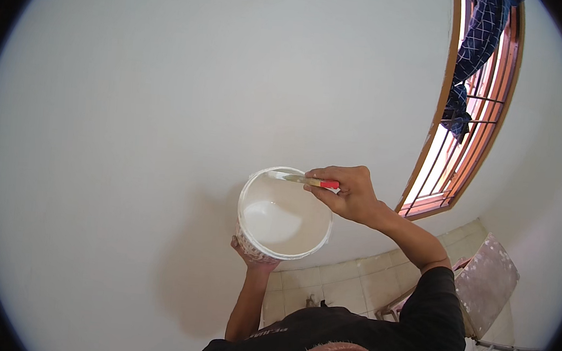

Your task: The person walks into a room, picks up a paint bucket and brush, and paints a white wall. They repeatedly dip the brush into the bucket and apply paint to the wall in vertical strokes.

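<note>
My left hand (254,257) supports a white plastic bucket (282,256) low on its near left side. White paint (271,222) lies in the bottom of the bucket, and dried paint smears its outside. Between the thumb and fingers of my right hand (346,193) is a paintbrush (310,181) with a red-tipped handle. The brush's bristles, coated white, are over the bucket's mouth near the far inner wall; I cannot tell if they touch it. Part of my left hand is hidden under the bucket.
A pale wall (142,115) rises in front and to the left. On the right is a barred window (483,117) with a wooden frame and a knotted dark checked curtain (482,40). Below lie floor tiles (342,274), a paint-spotted board (487,286) and a metal rail (510,349).
</note>
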`<action>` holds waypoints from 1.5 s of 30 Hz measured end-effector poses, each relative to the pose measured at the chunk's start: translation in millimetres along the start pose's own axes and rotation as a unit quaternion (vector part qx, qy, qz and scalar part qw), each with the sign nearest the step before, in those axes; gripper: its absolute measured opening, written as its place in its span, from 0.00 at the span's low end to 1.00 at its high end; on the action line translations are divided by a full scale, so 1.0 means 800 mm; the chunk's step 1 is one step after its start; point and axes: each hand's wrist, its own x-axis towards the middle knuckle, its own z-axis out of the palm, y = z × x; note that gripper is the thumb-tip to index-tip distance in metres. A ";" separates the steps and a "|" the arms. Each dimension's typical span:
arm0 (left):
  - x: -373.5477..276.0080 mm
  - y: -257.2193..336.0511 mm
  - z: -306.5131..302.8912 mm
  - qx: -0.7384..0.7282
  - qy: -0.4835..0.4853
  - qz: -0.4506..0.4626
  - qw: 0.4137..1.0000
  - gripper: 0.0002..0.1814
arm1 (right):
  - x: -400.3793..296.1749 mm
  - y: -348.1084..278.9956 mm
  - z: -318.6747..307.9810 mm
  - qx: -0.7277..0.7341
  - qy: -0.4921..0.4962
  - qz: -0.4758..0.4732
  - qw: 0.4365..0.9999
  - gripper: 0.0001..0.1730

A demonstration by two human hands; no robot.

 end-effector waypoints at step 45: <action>0.006 -0.012 -0.024 0.014 0.146 0.058 0.988 0.48 | 0.325 0.187 -0.254 0.075 0.429 -0.060 0.898 0.12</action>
